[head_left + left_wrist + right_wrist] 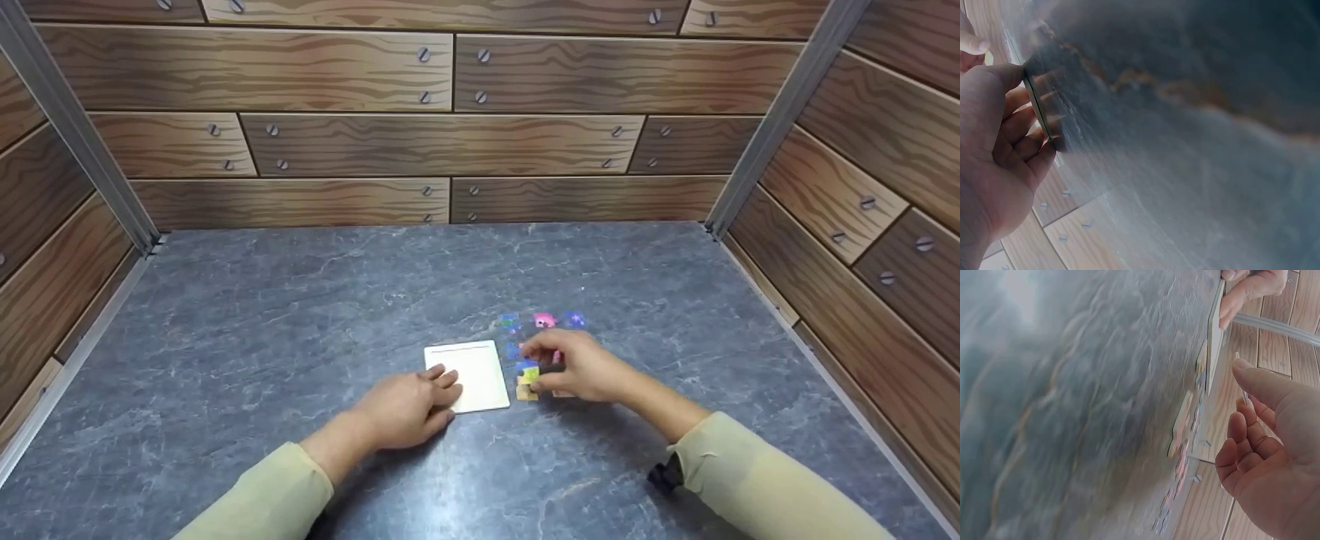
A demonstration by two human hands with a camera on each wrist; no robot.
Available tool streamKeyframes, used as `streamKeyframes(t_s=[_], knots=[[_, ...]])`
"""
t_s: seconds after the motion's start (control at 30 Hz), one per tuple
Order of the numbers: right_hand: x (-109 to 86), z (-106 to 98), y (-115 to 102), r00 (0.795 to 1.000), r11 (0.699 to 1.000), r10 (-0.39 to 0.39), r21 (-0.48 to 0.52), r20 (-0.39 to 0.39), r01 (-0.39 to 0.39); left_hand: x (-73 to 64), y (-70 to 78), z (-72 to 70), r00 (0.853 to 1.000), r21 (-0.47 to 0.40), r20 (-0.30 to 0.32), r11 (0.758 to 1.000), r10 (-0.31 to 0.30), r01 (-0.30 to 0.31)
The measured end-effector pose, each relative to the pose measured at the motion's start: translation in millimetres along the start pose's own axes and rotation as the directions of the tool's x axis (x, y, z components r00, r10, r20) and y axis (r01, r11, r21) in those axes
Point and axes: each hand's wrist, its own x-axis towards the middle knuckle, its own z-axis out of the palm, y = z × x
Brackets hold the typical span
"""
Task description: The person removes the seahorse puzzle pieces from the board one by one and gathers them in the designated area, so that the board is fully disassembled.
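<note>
A white square board (476, 379) with a thin line near its far edge lies flat on the table. My left hand (409, 409) rests on its near-left part, fingers over the surface and thumb by the near edge. In the left wrist view, the board's thin edge (1037, 107) runs beside the fingers. My right hand (589, 367) pinches a small puzzle piece (1243, 379) between thumb and fingers, seen edge-on in the right wrist view. Its picture cannot be told there. Below and beside this hand lie colourful puzzle pieces (527, 390), some partly hidden by it.
Behind the right hand lie a pink piece (544, 320), a blue piece (574, 320) and a blue-green piece (509, 322). The grey marbled table (300, 300) is bounded by wood-patterned walls (450, 142) with metal corner posts (780, 112).
</note>
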Motion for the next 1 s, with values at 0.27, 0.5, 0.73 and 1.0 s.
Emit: streamKeyframes(t_s=[0.27,0.5,0.73,1.0], knots=[[-13.8,-17,11,0.999,0.999,0.039,-0.005,-0.015,-0.039,1.8,-1.0,-1.0,1.000,-0.011,0.018,1.000,0.006,-0.006],[-23.5,-26,23,0.999,0.999,0.046,-0.010,-0.016,-0.046,0.9,-5.2,-2.5,1.000,-0.015,0.028,1.000,0.005,-0.005],[-37.1,-37,35,0.996,0.996,0.091,0.006,-0.006,-0.091,2.1,-4.9,-3.4,0.999,-0.024,0.046,1.000,-0.005,0.006],[-52.2,-40,49,0.992,0.991,0.126,0.036,0.008,-0.127,1.5,-2.3,-1.8,0.999,-0.012,0.050,1.000,-0.009,0.009]])
